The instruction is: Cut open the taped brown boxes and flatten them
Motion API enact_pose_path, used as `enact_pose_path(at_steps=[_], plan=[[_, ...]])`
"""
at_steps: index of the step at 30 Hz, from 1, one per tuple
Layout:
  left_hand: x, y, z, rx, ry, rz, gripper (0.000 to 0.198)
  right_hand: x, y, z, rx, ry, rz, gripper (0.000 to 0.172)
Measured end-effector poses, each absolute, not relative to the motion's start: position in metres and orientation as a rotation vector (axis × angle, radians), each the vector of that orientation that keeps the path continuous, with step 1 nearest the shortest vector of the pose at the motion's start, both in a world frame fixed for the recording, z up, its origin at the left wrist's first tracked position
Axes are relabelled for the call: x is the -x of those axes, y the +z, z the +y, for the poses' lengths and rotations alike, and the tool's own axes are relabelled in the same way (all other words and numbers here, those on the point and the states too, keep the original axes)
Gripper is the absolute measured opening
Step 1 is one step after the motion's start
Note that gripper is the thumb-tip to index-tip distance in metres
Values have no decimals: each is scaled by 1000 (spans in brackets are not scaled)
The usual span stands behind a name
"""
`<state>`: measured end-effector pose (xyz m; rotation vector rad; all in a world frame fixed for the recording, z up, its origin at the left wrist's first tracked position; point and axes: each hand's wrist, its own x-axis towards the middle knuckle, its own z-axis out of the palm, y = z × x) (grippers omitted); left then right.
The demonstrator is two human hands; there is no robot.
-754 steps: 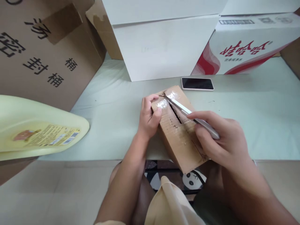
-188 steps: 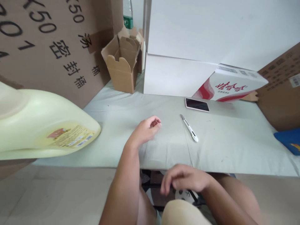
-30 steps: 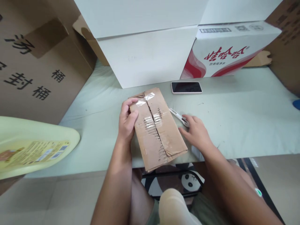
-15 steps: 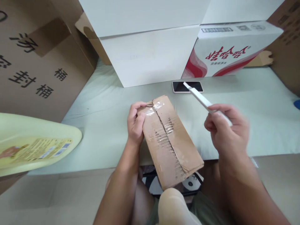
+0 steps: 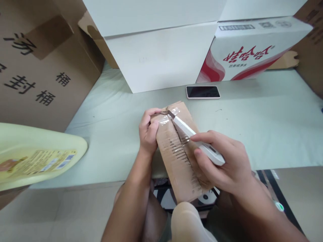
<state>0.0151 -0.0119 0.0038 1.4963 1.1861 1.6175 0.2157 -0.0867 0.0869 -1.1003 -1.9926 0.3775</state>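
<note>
My left hand [image 5: 149, 131] grips the upper left corner of a small cardboard box [image 5: 174, 164], fingers over its end and thumb on top. The box is tilted above my lap, its slit seam running lengthwise under clear tape [image 5: 165, 119] at the far end. In my right hand [image 5: 224, 161] is a white utility knife [image 5: 186, 129], held between thumb and fingers. Its blade tip rests at the seam by the far edge, close to my left fingers. My right hand hides the box's right side.
A phone [image 5: 203, 92] lies on the pale green cloth surface [image 5: 252, 124] beyond the box. White cartons [image 5: 161, 57] and a red-and-white carton [image 5: 244, 57] stand behind it. At left are a large brown carton [image 5: 47, 77] and a yellow bottle [image 5: 45, 134].
My right hand has moved left and down, bringing the knife from above the phone onto the taped far end of the box. My left hand keeps its grip.
</note>
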Motion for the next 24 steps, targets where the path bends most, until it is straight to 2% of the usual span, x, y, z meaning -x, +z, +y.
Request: enact_pose_path(at_steps=[6, 9, 12, 15, 24], plan=[[-17, 5, -10, -1506, 1663, 1137, 23, -215, 83, -94, 1253, 249, -1899, 8], [-17, 4, -10, -1520, 1663, 1134, 23, -214, 83, -94, 1319, 187, -1776, 15], [-16, 3, -10, -1520, 1656, 1166, 24, -215, 83, -93, 1263, 217, -1766, 4], [-15, 1, -10, -1534, 1652, 1181, 24, -215, 84, -91, 1151, 269, -1879, 18], [-13, -2, -10, -1527, 1656, 1141, 24, -213, 84, -93, 1175, 244, -1941, 17]])
